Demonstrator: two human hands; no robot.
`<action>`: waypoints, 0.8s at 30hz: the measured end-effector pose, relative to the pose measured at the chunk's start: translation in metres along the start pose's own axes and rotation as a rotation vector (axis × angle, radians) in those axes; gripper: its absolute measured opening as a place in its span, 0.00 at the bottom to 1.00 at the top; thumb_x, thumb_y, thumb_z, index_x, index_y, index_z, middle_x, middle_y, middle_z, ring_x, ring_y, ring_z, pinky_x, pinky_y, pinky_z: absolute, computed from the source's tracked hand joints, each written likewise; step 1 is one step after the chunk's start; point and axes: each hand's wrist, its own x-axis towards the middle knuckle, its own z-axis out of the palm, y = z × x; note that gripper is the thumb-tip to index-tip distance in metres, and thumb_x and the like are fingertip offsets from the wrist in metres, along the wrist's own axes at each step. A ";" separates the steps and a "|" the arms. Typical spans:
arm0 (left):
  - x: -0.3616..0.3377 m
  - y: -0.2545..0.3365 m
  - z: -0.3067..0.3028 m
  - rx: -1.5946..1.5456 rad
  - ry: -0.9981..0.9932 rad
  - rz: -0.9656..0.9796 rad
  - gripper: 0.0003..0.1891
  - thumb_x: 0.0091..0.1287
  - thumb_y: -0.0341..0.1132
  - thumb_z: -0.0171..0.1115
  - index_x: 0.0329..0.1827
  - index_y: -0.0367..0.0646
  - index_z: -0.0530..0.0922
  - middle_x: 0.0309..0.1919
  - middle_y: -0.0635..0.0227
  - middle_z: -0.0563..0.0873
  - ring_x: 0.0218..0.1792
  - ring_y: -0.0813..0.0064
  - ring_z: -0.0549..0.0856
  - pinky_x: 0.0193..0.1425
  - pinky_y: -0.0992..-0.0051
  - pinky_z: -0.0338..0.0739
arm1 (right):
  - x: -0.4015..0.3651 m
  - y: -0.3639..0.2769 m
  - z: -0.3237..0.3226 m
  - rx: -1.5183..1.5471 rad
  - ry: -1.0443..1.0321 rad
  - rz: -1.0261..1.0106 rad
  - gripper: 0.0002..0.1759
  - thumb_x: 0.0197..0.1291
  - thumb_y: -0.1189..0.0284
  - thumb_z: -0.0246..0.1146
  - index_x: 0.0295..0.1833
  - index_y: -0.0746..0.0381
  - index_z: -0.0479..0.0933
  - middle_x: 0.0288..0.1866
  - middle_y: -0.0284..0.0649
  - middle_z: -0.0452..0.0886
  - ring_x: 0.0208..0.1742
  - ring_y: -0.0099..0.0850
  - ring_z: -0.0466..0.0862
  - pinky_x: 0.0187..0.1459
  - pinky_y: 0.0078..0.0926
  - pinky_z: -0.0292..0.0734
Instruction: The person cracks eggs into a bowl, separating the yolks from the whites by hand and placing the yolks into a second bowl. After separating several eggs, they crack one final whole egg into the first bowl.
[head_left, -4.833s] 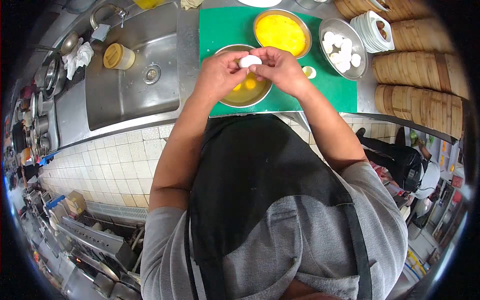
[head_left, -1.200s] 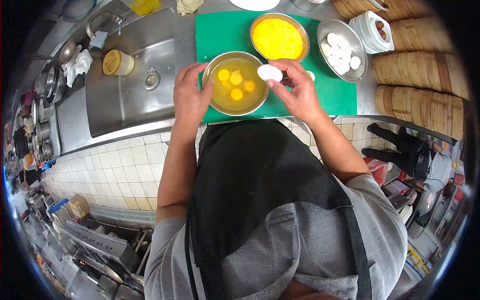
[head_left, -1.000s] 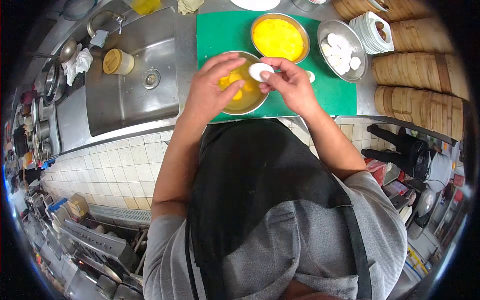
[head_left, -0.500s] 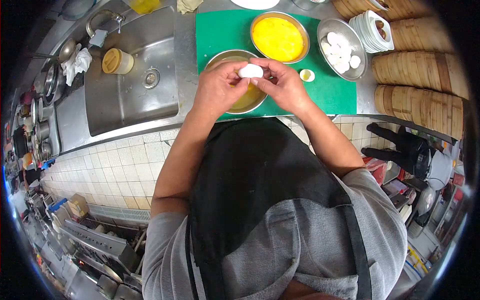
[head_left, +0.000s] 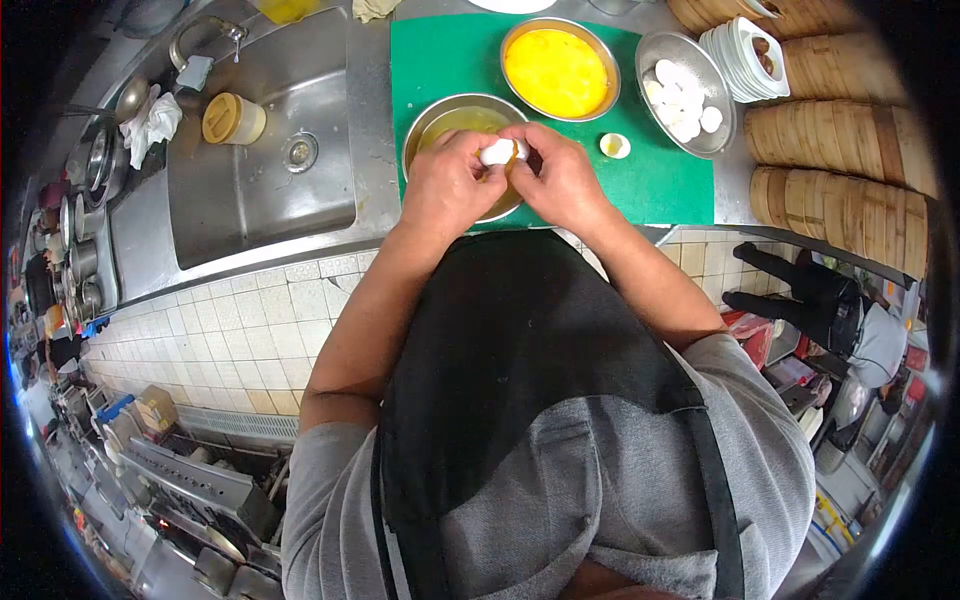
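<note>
Over a metal bowl of egg white [head_left: 440, 118], I hold a cracked white egg [head_left: 497, 152] between both hands. The shell has split, and orange yolk shows in the gap. My left hand [head_left: 450, 185] pinches the left part of the shell; my right hand [head_left: 560, 180] grips the right part. Beyond them, a bowl of yellow yolks [head_left: 558, 72] stands on the green board [head_left: 660, 195]. An empty half eggshell [head_left: 615, 146] lies right of my right hand. Farther right is a metal colander [head_left: 712, 140] with several white eggs [head_left: 676, 97].
A steel sink [head_left: 260, 210] lies to the left, with a lidded yellowish tub [head_left: 233, 120] in it. White dishes [head_left: 745, 65] and bamboo steamers [head_left: 840, 150] line the right side. Another person [head_left: 820, 305] stands at the far right.
The egg, whole-looking before, has come apart into two shell parts with yolk visible between them. Both hands have dipped slightly toward the bowl, and the right hand has turned a little.
</note>
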 end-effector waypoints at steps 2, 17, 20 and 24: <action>-0.002 0.001 -0.003 -0.029 -0.029 -0.049 0.13 0.56 0.28 0.74 0.45 0.40 0.84 0.37 0.58 0.88 0.33 0.61 0.90 0.39 0.64 0.85 | -0.001 -0.003 -0.003 -0.035 -0.011 -0.039 0.19 0.60 0.78 0.65 0.58 0.63 0.80 0.44 0.44 0.85 0.39 0.33 0.86 0.43 0.29 0.81; -0.011 -0.004 -0.066 -0.228 0.062 -0.036 0.18 0.61 0.21 0.71 0.54 0.42 0.84 0.53 0.60 0.86 0.47 0.71 0.89 0.47 0.72 0.88 | -0.005 -0.023 -0.046 -0.181 0.112 -0.320 0.22 0.56 0.82 0.68 0.59 0.62 0.82 0.59 0.46 0.82 0.52 0.43 0.86 0.51 0.35 0.84; -0.017 -0.019 -0.073 -0.398 0.095 -0.135 0.23 0.62 0.19 0.70 0.61 0.42 0.82 0.57 0.63 0.83 0.50 0.75 0.88 0.50 0.75 0.86 | -0.003 -0.025 -0.054 -0.075 0.119 -0.232 0.21 0.58 0.79 0.71 0.59 0.62 0.82 0.54 0.45 0.84 0.48 0.37 0.87 0.47 0.30 0.85; -0.023 -0.020 -0.073 -0.561 0.120 -0.204 0.28 0.64 0.17 0.68 0.69 0.38 0.77 0.59 0.63 0.79 0.51 0.75 0.87 0.53 0.76 0.85 | -0.002 -0.021 -0.051 -0.034 0.101 -0.181 0.22 0.58 0.76 0.74 0.59 0.62 0.83 0.47 0.43 0.85 0.42 0.33 0.87 0.46 0.28 0.84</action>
